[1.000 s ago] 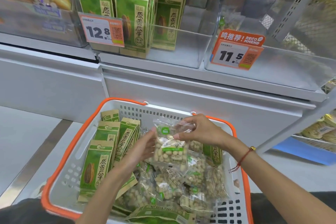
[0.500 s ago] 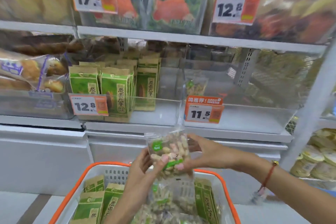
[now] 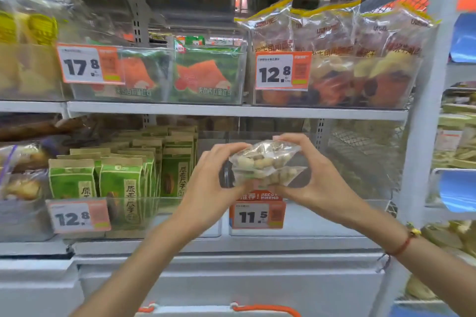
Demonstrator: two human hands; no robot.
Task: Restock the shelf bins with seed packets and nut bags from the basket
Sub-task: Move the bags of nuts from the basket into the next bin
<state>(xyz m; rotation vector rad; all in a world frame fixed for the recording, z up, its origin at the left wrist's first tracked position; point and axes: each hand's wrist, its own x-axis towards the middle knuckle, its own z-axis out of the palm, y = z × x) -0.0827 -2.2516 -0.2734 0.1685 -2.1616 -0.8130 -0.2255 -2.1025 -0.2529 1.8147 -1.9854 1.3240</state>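
At shelf height now, up from the basket where it was a second ago, the nut bag hangs pinched between left hand and right hand before the 11.5 bin, likely ready to drop in: clear, crinkled, full of pale nuts.
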